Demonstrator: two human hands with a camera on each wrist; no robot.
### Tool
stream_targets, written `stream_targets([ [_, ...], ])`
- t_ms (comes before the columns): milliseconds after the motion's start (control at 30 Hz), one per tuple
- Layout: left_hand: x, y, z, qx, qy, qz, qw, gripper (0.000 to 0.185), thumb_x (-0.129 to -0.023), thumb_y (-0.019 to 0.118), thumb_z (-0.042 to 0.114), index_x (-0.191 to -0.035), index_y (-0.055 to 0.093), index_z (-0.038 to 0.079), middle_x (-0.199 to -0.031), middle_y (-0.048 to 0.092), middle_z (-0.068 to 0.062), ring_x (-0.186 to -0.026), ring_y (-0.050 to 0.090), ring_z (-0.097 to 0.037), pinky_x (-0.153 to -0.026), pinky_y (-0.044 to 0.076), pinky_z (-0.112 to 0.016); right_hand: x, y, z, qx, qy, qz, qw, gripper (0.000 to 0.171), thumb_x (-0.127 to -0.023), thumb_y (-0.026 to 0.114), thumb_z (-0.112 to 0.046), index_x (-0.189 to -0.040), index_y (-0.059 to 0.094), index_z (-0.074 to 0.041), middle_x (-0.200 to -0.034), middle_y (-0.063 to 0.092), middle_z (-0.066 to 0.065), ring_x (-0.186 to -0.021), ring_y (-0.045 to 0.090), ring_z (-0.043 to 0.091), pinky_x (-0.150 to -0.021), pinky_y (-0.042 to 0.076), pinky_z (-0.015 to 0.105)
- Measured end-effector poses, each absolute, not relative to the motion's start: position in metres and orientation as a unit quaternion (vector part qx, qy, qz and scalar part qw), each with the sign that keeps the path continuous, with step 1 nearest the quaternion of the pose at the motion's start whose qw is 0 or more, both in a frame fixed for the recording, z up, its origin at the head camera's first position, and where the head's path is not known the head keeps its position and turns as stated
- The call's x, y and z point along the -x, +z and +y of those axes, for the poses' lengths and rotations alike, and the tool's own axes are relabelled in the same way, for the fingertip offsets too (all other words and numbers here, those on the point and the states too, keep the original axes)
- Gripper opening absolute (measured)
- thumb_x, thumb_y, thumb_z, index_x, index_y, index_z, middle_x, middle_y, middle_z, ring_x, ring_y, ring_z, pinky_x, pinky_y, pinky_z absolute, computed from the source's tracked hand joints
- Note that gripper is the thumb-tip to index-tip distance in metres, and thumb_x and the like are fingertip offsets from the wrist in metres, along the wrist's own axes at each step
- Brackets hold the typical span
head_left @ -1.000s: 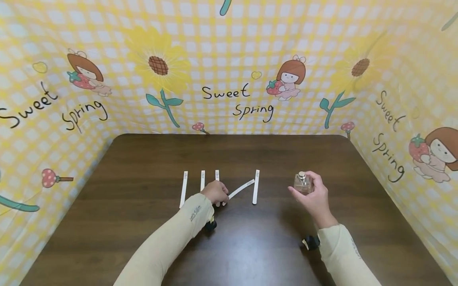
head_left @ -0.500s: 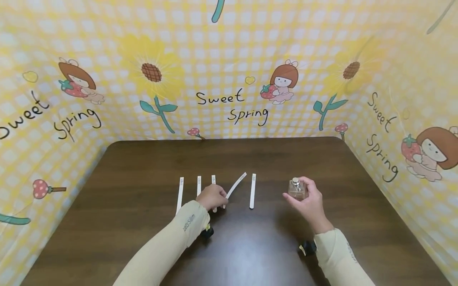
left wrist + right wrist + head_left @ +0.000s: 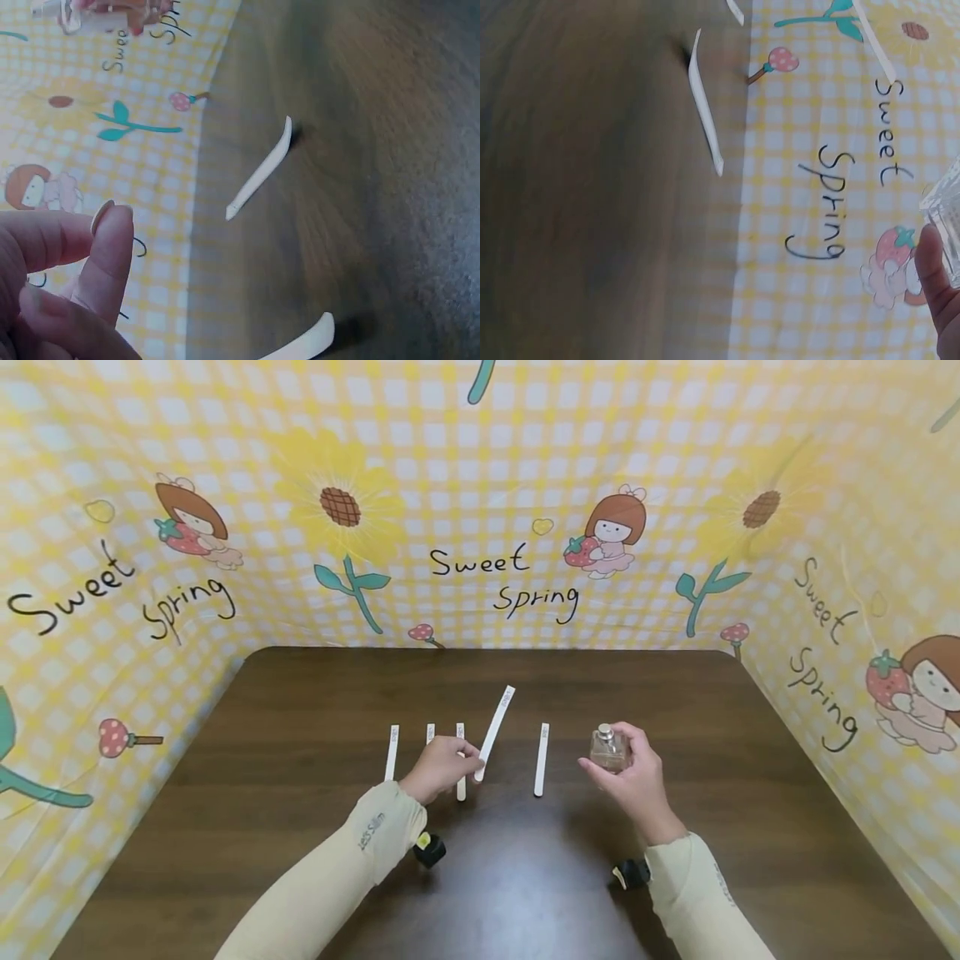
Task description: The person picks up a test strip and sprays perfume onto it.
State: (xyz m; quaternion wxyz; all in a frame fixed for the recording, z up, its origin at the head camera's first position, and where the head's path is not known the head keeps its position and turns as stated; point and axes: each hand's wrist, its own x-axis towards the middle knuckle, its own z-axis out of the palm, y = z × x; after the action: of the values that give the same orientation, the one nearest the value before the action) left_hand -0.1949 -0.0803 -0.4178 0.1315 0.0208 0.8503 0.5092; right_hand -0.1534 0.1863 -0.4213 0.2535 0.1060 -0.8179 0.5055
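My left hand [image 3: 442,766] pinches the lower end of a white paper perfume test strip [image 3: 497,727], raised off the table with its printed end up and away. Under and beside that hand lie more such strips, among them a left one [image 3: 392,752] and one partly covered by the fingers [image 3: 461,789]. Another strip [image 3: 541,760] lies apart, between the hands; it also shows in the left wrist view as a curved strip [image 3: 260,171]. In my right hand [image 3: 641,785] a small clear glass perfume bottle [image 3: 608,750] is held upright, its silver top uncovered.
The dark brown wooden table [image 3: 337,693] has rounded far corners. A yellow checked cloth [image 3: 480,477] with printed flowers and figures hangs behind it and at both sides. A black wrist camera [image 3: 430,850] sits under the left sleeve.
My left hand has lifted the pinched strip off the table, swinging its printed end upward to a steeper angle. My right hand has shifted slightly left with the bottle.
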Motion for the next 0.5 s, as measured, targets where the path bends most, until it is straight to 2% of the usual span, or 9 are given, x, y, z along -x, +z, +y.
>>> stream_targets([
  [167,0.185,-0.405,-0.089,-0.016,0.532,0.835,0.14,0.009,-0.083,0.062,0.002,-0.086,0.069,-0.003,-0.061,0.064,-0.003,-0.038,0.032,-0.007,-0.038,0.026,-0.02,0.158,-0.415,0.177,-0.144,0.483,-0.817,0.282,0.064,-0.062,0.083,0.009,-0.118,0.052,0.005,-0.103,0.061,0.023,-0.083,0.055,0.016,-0.068,0.045,0.011],
  [300,0.177,-0.395,-0.094,-0.015,0.535,0.833,0.141,0.008,-0.083,0.062,0.001,-0.084,0.068,-0.003,-0.058,0.061,0.0,-0.039,0.034,-0.008,-0.039,0.027,-0.02,0.165,-0.411,0.173,-0.209,0.455,-0.803,0.323,0.065,-0.062,0.082,0.011,-0.12,0.054,0.002,-0.093,0.059,0.018,-0.076,0.051,0.014,-0.061,0.042,0.01],
  [333,0.175,-0.393,-0.095,-0.018,0.534,0.833,0.141,0.007,-0.083,0.061,0.001,-0.084,0.068,-0.003,-0.059,0.061,-0.001,-0.039,0.034,-0.009,-0.039,0.027,-0.02,0.167,-0.411,0.173,-0.223,0.444,-0.801,0.334,0.063,-0.064,0.082,0.009,-0.121,0.055,0.001,-0.09,0.058,0.017,-0.074,0.05,0.014,-0.059,0.041,0.011],
  [433,0.17,-0.388,-0.096,-0.026,0.538,0.83,0.146,0.007,-0.083,0.062,0.0,-0.084,0.067,-0.004,-0.06,0.061,-0.005,-0.039,0.033,-0.009,-0.039,0.027,-0.021,0.171,-0.409,0.171,-0.248,0.399,-0.805,0.361,0.052,-0.077,0.081,-0.015,-0.12,0.055,-0.004,-0.081,0.051,0.012,-0.067,0.043,0.016,-0.052,0.037,0.019],
  [500,0.168,-0.384,-0.096,-0.03,0.539,0.829,0.149,0.008,-0.082,0.061,-0.001,-0.085,0.067,-0.005,-0.06,0.062,-0.006,-0.038,0.032,-0.01,-0.039,0.027,-0.022,0.172,-0.407,0.168,-0.245,0.38,-0.814,0.364,0.051,-0.079,0.08,-0.021,-0.12,0.055,-0.006,-0.08,0.048,0.011,-0.065,0.04,0.017,-0.05,0.036,0.025],
])
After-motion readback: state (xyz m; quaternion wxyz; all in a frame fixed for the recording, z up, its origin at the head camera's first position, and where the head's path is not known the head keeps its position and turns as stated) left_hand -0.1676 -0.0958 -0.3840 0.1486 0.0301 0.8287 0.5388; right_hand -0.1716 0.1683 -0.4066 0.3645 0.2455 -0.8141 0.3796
